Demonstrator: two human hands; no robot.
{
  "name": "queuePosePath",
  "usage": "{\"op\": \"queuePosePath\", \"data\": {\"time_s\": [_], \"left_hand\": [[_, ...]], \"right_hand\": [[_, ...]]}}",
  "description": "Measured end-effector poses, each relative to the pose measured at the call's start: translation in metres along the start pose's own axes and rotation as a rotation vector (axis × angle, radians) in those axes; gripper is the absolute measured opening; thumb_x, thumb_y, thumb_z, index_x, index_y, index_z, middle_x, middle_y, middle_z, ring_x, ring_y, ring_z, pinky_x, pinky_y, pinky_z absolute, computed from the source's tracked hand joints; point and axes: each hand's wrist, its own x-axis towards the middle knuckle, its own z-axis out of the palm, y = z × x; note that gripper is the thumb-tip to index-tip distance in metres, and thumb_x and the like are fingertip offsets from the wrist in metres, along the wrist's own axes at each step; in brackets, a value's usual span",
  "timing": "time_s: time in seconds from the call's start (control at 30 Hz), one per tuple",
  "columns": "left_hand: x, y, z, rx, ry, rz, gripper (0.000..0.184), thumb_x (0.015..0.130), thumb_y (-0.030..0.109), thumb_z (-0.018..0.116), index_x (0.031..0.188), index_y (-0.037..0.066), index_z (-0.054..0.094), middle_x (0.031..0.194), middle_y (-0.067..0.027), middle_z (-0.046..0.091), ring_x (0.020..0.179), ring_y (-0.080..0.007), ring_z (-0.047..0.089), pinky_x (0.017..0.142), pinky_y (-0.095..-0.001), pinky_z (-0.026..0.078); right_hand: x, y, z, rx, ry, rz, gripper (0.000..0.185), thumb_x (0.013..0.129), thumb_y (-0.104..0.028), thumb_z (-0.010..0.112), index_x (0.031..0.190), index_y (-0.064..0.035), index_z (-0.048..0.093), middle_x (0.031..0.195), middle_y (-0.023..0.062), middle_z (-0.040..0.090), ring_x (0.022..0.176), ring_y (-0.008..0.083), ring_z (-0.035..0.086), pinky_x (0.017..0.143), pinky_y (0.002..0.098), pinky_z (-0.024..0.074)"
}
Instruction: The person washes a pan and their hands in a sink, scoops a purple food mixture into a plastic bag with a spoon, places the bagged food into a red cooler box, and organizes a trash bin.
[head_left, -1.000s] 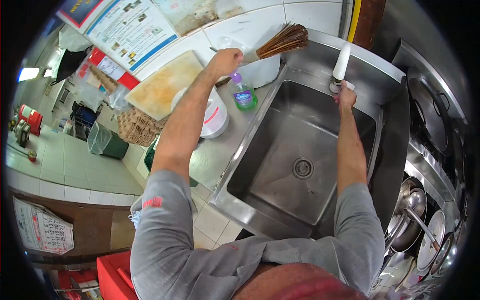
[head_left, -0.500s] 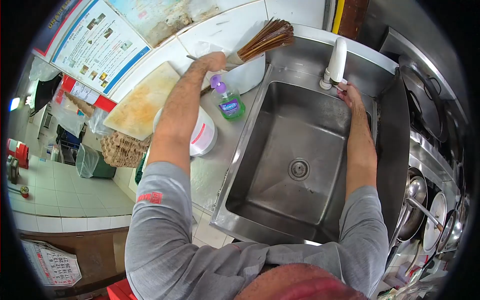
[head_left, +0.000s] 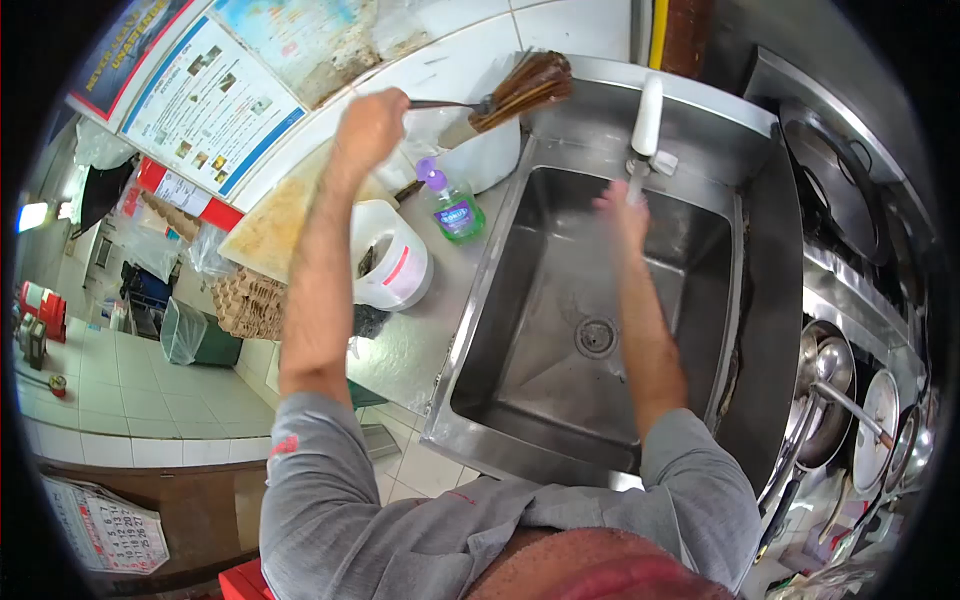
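My left hand (head_left: 370, 128) is closed on a long-handled tool with a dark thin handle (head_left: 438, 103), raised over the counter beside the sink. Its far end overlaps a brown stick brush (head_left: 525, 92); whether the two are joined I cannot tell. Over the sink (head_left: 560, 290), my right hand (head_left: 625, 212) is just below the white faucet (head_left: 650, 115), blurred, its fingers apart with nothing visible in them. What looks like a thin stream of water meets that hand. Green soap in a purple-pump bottle (head_left: 455, 212) stands below the tool.
A white bucket (head_left: 405, 265) with something dark inside stands left of the soap bottle. Behind it leans a stained cutting board (head_left: 270, 225) near egg trays (head_left: 245, 305). Pans and ladles (head_left: 825, 390) hang or lie to the right, beyond the sink's metal side panel (head_left: 770, 300).
My left hand has moved left and up with the tool's handle now showing. My right hand has come from the faucet's right side to below its spout.
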Motion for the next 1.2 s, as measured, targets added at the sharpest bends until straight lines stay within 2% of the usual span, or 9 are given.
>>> {"op": "queuePosePath", "data": {"time_s": [0.17,0.33,0.4,0.5,0.87,0.93,1.0,1.13,1.2], "left_hand": [[-0.086,0.120,0.096,-0.195,0.134,0.256,0.008,0.078,0.008,0.050,0.082,0.006,0.057,0.068,-0.0152,0.054,0.066,-0.0341,0.053,0.059,-0.0440,0.042],[-0.148,0.207,0.188,-0.598,0.210,0.029,0.012,0.085,0.012,0.049,0.081,0.003,0.055,0.063,-0.0099,0.053,0.058,-0.0252,0.053,0.052,-0.0380,0.042],[-0.149,0.225,0.205,-1.314,-0.473,-0.631,0.019,0.090,0.017,0.044,0.081,0.003,0.053,0.058,-0.0011,0.046,0.048,-0.0129,0.043,0.043,-0.0300,0.036],[-0.141,0.227,0.215,-1.805,-0.665,-0.971,0.021,0.092,0.020,0.041,0.083,0.004,0.051,0.058,0.0045,0.039,0.045,-0.0051,0.032,0.039,-0.0240,0.028],[-0.154,0.227,0.254,-0.998,-0.378,-0.501,0.021,0.089,0.018,0.043,0.078,0.003,0.053,0.062,-0.0038,0.052,0.050,-0.0142,0.050,0.045,-0.0294,0.040],[-0.154,0.208,0.232,-1.021,-0.757,-0.491,0.020,0.086,0.016,0.046,0.078,0.001,0.055,0.069,-0.0112,0.059,0.060,-0.0243,0.058,0.055,-0.0358,0.046],[-0.150,0.182,0.194,-0.518,-0.320,0.023,0.017,0.084,0.015,0.047,0.083,0.001,0.058,0.074,-0.0146,0.059,0.069,-0.0322,0.058,0.062,-0.0409,0.045],[-0.087,0.084,0.098,-0.257,0.318,0.085,0.017,0.078,0.012,0.054,0.093,0.006,0.062,0.085,-0.0138,0.059,0.082,-0.0322,0.054,0.072,-0.0422,0.043],[-0.061,0.027,0.082,-0.140,0.246,-0.035,0.021,0.081,0.017,0.056,0.098,0.008,0.064,0.092,-0.0123,0.061,0.085,-0.0304,0.055,0.071,-0.0396,0.043]], "right_hand": [[-0.006,0.002,0.034,0.494,-0.363,0.262,0.060,0.087,-0.020,0.054,0.131,-0.0043,0.016,0.108,0.0222,0.046,0.081,0.0346,0.059,0.072,0.0406,0.0504],[0.022,0.029,-0.017,0.196,-0.141,0.066,0.022,0.088,-0.008,0.041,0.109,0.0001,0.037,0.084,0.0182,0.054,0.064,0.0290,0.060,0.049,0.0355,0.0508],[0.011,0.038,-0.034,-0.162,-0.084,0.004,0.015,0.089,-0.011,0.039,0.099,0.0001,0.044,0.071,0.0132,0.055,0.058,0.0231,0.059,0.040,0.0332,0.0444],[-0.005,0.060,-0.047,-0.219,-0.161,0.160,0.011,0.087,-0.009,0.043,0.092,0.0000,0.047,0.064,0.0097,0.055,0.057,0.0200,0.058,0.040,0.0309,0.0414],[-0.032,0.064,-0.051,0.222,-0.148,0.200,0.019,0.086,-0.002,0.045,0.105,0.0006,0.041,0.085,0.0151,0.059,0.059,0.0209,0.059,0.051,0.0301,0.0510],[-0.040,0.057,-0.040,0.277,-0.176,0.307,0.024,0.087,-0.002,0.043,0.111,-0.0030,0.038,0.083,0.0121,0.057,0.049,0.0191,0.056,0.041,0.0283,0.0457],[-0.042,0.060,-0.032,0.180,-0.274,0.279,0.026,0.087,-0.002,0.042,0.113,-0.0054,0.038,0.082,0.0118,0.056,0.049,0.0187,0.055,0.039,0.0277,0.0436],[-0.073,0.043,0.016,-0.033,-0.467,0.302,0.025,0.091,-0.009,0.038,0.116,-0.0093,0.037,0.076,0.0111,0.053,0.046,0.0173,0.053,0.033,0.0266,0.0377],[-0.093,0.032,0.054,-0.096,-0.551,0.350,0.024,0.092,-0.012,0.035,0.116,-0.0086,0.036,0.073,0.0114,0.052,0.046,0.0177,0.053,0.033,0.0276,0.0399]]}}
